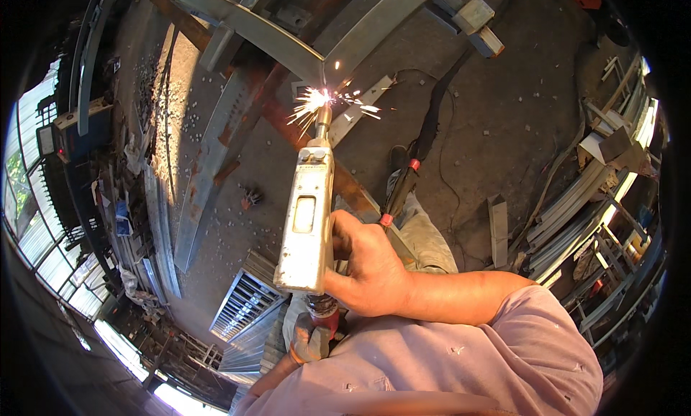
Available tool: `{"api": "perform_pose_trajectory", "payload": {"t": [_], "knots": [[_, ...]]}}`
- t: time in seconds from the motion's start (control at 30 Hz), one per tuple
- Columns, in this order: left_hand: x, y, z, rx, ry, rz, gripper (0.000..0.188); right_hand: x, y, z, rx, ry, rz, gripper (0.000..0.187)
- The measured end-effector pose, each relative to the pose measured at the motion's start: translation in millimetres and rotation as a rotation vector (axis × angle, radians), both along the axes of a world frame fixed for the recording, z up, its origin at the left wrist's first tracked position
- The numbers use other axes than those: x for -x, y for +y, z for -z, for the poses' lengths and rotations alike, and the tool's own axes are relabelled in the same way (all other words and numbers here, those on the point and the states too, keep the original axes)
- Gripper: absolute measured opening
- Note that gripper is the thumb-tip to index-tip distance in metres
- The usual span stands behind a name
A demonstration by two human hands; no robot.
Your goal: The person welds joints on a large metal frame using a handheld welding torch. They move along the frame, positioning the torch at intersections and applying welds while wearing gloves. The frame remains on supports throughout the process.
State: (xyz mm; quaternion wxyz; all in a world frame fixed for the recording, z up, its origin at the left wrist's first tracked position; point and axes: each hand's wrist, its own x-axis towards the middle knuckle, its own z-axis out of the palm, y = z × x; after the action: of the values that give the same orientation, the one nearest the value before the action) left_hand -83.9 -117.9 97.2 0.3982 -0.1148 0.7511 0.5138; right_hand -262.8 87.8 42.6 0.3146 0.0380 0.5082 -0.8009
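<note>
Gripping, with the curled fingers of the right hand (371, 266), a silver, oblong metal torch (293, 247) – immediately left of them. Ending, ahead of the fingers, in a brass-coloured cylindrical nozzle (324, 118) amid bright sparks (314, 101), near a grey steel-tube frame (266, 38). Touching, with the grey-gloved left hand (309, 341), below-left of those fingers, a dark-red cylindrical part (327, 321) – cannot tell how far closed.

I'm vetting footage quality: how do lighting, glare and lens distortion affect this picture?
In the head view, white-orange sparks overexpose around the brass-coloured cylindrical nozzle; same view, glare whitens pale wall panels at left, while the brown floor lies mostly shaded; same view, fisheye bends straight edges near the rim; same view, a pinkish strip at the bottom is blurred.
</note>
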Motion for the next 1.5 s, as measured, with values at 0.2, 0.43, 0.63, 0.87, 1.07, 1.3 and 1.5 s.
{"api": "perform_pose_trajectory", "payload": {"t": [0.2,0.43,0.63,0.87,1.07,1.3,1.5], "knots": [[-1,4,-3,0.015,0.007,0.017,0.042,-8,7,-4,0.024,0.027,-0.002,0.047],[6,12,3,0.037,0.031,0.041,0.043,-15,10,-11,0.003,0.069,-0.107,0.052],[11,17,5,0.053,0.046,0.065,0.043,-9,15,-8,0.025,0.087,-0.031,0.049],[19,22,7,0.059,0.054,0.086,0.043,-8,22,9,0.168,-0.033,0.079,0.054],[13,36,19,0.106,0.104,0.091,0.046,-3,33,21,0.286,0.022,0.142,0.039],[5,53,26,0.166,0.089,0.171,0.061,-8,47,25,0.426,-0.246,0.119,0.047],[19,66,15,0.078,-0.009,0.047,0.061,-9,59,32,0.385,-0.19,0.038,0.056]]}}
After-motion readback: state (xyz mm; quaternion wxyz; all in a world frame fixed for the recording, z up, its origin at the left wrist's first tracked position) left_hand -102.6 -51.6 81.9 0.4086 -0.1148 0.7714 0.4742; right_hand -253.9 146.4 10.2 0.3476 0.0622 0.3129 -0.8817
